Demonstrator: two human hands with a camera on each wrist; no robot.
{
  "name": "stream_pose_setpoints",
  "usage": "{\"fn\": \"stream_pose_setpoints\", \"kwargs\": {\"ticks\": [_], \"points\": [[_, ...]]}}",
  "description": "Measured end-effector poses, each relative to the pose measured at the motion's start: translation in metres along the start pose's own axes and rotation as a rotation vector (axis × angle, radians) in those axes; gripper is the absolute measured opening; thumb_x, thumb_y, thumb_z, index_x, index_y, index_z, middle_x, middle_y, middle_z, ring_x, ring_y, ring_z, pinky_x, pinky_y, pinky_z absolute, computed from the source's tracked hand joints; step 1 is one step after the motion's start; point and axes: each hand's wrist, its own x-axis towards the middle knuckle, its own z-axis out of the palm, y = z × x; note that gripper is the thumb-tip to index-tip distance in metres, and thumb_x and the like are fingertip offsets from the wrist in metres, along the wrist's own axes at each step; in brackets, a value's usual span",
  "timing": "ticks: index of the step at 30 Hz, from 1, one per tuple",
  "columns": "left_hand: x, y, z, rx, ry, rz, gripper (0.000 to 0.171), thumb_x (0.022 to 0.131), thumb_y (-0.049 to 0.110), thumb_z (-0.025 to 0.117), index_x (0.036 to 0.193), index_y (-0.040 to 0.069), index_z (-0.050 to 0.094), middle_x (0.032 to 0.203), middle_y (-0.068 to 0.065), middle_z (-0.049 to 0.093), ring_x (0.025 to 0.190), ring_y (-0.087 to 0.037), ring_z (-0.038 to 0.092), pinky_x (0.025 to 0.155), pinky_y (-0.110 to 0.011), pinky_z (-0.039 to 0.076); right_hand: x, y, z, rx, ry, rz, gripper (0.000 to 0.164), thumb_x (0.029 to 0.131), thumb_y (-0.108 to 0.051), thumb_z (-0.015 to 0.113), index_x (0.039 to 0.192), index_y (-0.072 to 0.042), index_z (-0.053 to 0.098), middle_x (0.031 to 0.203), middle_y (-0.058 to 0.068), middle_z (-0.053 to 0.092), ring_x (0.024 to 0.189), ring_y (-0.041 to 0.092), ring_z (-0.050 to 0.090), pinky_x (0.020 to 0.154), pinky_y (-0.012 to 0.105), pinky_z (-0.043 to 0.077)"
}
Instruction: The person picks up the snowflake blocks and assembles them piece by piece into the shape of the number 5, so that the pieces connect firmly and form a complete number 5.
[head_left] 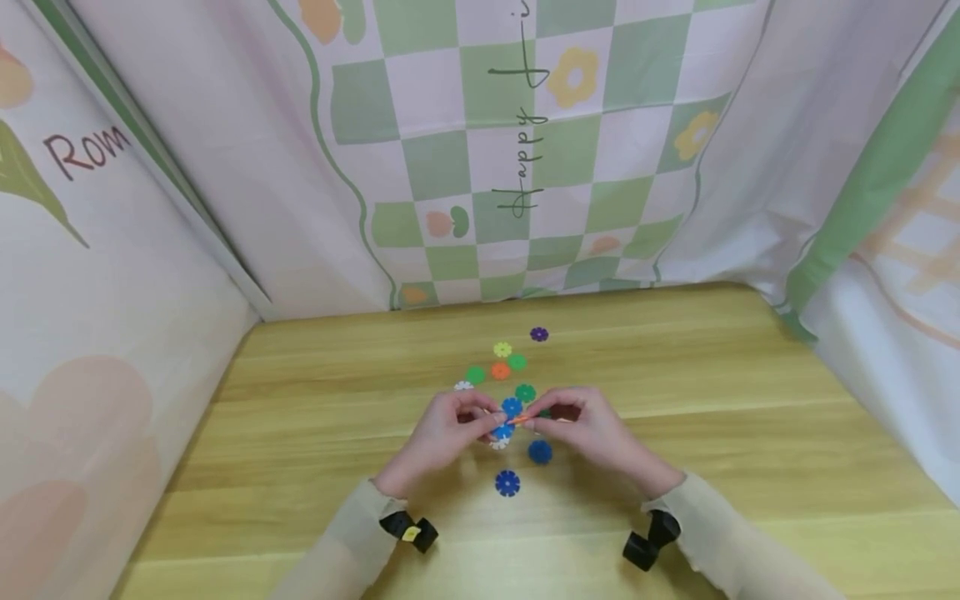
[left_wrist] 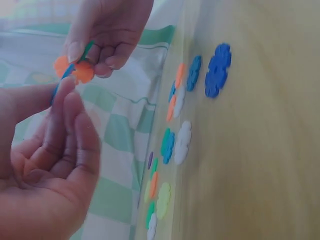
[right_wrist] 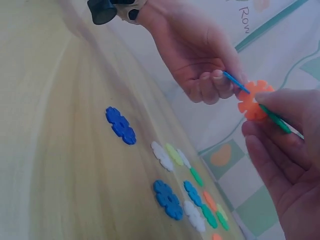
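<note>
Above the table, both hands hold a joined piece of notched plastic snowflake discs. My left hand (head_left: 446,433) pinches a blue snowflake disc (right_wrist: 235,81), seen edge-on in both wrist views. An orange snowflake disc (right_wrist: 247,106) is slotted between the blue one and a green snowflake disc (right_wrist: 275,120). The thumb and fingers of my right hand (head_left: 588,423) pinch the green disc, close against the orange one. Fingers partly cover the joined discs. On the table below lie a dark blue disc (head_left: 507,483) and another blue disc (head_left: 540,452), nearest the person.
Loose discs lie scattered on the wooden table (head_left: 300,400) beyond the hands, among them a yellow disc (head_left: 502,349), an orange disc (head_left: 500,371), a purple disc (head_left: 539,334) and several green ones. Patterned cloth (head_left: 495,167) hangs behind the table.
</note>
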Motion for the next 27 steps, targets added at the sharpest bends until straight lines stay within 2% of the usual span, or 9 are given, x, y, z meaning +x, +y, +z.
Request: {"fn": "stream_pose_setpoints", "kwargs": {"ticks": [3,5,9,13,15,21,24,27], "points": [[0.002,-0.003,-0.001,0.02,-0.02,-0.018,0.019,0.101,0.023,0.068,0.109,0.007,0.073,0.085,-0.001,0.071,0.077,-0.02,0.069,0.077,-0.048,0.06,0.0,0.002,-0.001,-0.009,-0.014,-0.003,0.008,0.092,-0.011,0.077,0.098,-0.015,0.077,0.098,-0.001,0.074,0.093,0.023,0.069,0.085,0.036,0.057],[0.002,-0.006,-0.005,0.068,-0.022,-0.033,0.024,0.102,0.029,0.066,0.114,0.009,0.072,0.089,0.0,0.072,0.082,-0.022,0.069,0.077,-0.045,0.059,-0.001,0.004,-0.001,-0.011,-0.016,0.007,0.007,0.092,-0.013,0.078,0.098,-0.017,0.077,0.098,-0.001,0.074,0.094,0.024,0.068,0.086,0.037,0.056],[0.006,-0.01,-0.019,0.218,0.035,-0.068,0.032,0.101,0.036,0.066,0.121,0.012,0.07,0.1,0.002,0.071,0.091,-0.02,0.066,0.077,-0.037,0.056,-0.003,0.008,-0.005,-0.024,-0.002,0.044,0.006,0.091,-0.014,0.078,0.097,-0.017,0.077,0.098,-0.001,0.074,0.093,0.024,0.068,0.083,0.037,0.057],[0.025,-0.017,-0.036,0.302,0.123,-0.085,0.032,0.098,0.026,0.07,0.123,0.007,0.068,0.105,0.001,0.068,0.093,-0.017,0.063,0.077,-0.034,0.056,-0.004,0.008,-0.009,-0.034,0.018,0.069,0.007,0.09,-0.013,0.079,0.096,-0.016,0.077,0.099,0.0,0.074,0.091,0.023,0.068,0.08,0.033,0.057],[0.037,-0.021,-0.041,0.326,0.139,-0.09,0.032,0.097,0.022,0.072,0.124,0.005,0.068,0.107,-0.003,0.069,0.094,-0.018,0.063,0.079,-0.034,0.056,-0.003,0.008,-0.01,-0.029,0.021,0.067,0.008,0.09,-0.012,0.079,0.096,-0.014,0.077,0.099,0.001,0.074,0.09,0.024,0.068,0.078,0.032,0.057],[0.069,-0.035,-0.048,0.421,0.084,-0.144,0.036,0.093,0.018,0.077,0.124,0.002,0.068,0.116,-0.009,0.07,0.104,-0.022,0.065,0.09,-0.036,0.055,-0.002,0.007,-0.009,-0.023,0.02,0.064,0.008,0.089,-0.012,0.08,0.096,-0.015,0.077,0.099,0.0,0.074,0.088,0.024,0.068,0.076,0.031,0.058],[0.077,-0.041,-0.049,0.461,0.065,-0.163,0.036,0.089,0.015,0.081,0.121,0.002,0.07,0.112,-0.008,0.07,0.103,-0.022,0.064,0.09,-0.035,0.054,-0.002,0.007,-0.009,-0.026,0.017,0.067,0.008,0.089,-0.013,0.081,0.095,-0.016,0.077,0.098,0.0,0.074,0.088,0.024,0.068,0.075,0.032,0.058],[0.081,-0.043,-0.049,0.482,0.063,-0.166,0.034,0.086,0.012,0.083,0.116,0.001,0.071,0.105,-0.006,0.069,0.096,-0.02,0.063,0.085,-0.033,0.055,-0.002,0.007,-0.009,-0.032,0.019,0.066,0.008,0.089,-0.013,0.08,0.095,-0.017,0.077,0.098,0.0,0.074,0.087,0.025,0.068,0.074,0.032,0.058]]}}
